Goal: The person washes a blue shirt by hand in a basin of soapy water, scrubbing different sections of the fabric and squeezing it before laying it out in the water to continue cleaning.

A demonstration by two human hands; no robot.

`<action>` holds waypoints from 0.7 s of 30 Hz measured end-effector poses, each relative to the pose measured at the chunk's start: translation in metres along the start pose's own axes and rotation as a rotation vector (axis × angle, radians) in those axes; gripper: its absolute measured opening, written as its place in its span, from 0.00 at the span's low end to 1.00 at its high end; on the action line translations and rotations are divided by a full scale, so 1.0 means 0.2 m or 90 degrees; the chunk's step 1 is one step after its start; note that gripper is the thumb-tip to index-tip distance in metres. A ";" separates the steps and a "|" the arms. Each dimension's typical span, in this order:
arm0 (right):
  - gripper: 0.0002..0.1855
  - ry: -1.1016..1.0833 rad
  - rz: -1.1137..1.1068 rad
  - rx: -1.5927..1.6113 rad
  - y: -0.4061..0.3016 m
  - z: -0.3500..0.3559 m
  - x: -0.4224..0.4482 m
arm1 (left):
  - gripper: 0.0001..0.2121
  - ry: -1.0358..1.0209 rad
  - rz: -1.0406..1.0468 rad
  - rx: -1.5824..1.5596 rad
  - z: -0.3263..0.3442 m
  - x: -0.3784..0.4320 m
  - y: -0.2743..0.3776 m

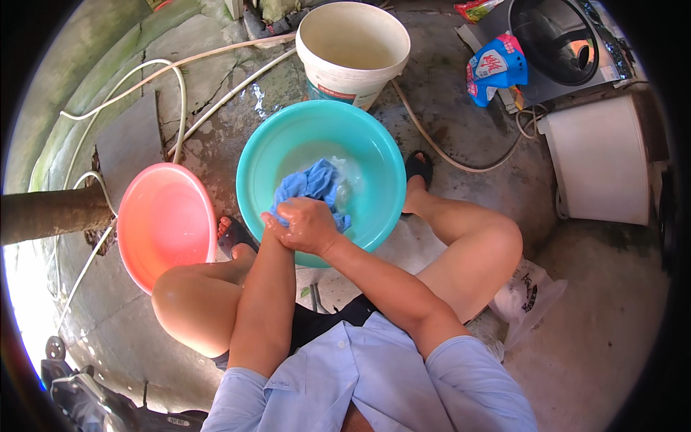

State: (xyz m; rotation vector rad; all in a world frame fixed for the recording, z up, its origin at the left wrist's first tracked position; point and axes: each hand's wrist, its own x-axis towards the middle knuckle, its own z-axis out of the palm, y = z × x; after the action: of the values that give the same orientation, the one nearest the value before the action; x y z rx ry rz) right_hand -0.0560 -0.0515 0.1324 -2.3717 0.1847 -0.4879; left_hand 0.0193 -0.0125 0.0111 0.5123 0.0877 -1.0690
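Observation:
A wet blue cloth [310, 183] lies bunched in a turquoise plastic basin [378, 156], with sudsy water beside it. Both my hands are together over the basin's near side. My right hand [306, 224] is closed on the near part of the cloth and crosses over my left hand [276, 227], which is mostly hidden beneath it. Some of the left fingers and the part of the cloth between the hands cannot be seen. Both hands look wet.
A pink plastic basin [167, 227] stands at the left. Behind the turquoise basin is a white bucket [353, 70]. Hoses [181, 97] run across the concrete floor. A blue packet [499, 67] and a white container [599, 162] are at the right, a plastic bag [526, 302] by my right leg.

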 end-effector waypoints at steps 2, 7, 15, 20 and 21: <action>0.18 -0.006 0.008 -0.001 0.02 -0.01 0.00 | 0.24 0.045 0.011 0.005 0.07 -0.01 -0.06; 0.12 0.110 -0.052 -0.001 0.27 0.03 0.01 | 0.19 0.087 0.047 -0.011 0.01 0.00 -0.06; 0.32 -0.238 0.333 -0.327 0.84 -0.19 0.12 | 0.19 0.517 -0.036 0.492 0.14 -0.10 0.02; 0.47 -0.261 0.458 -0.287 0.73 -0.04 0.10 | 0.35 0.628 -0.150 0.664 0.06 -0.06 0.02; 0.47 -0.261 0.500 -0.301 0.65 0.06 0.08 | 0.36 0.531 -0.210 0.451 -0.09 -0.05 0.04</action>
State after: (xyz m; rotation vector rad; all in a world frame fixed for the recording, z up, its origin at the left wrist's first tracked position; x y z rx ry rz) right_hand -0.0354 -0.1453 0.0422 -2.5141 1.0737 0.4580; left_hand 0.0240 0.0072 0.0021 1.6139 0.5529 -1.1303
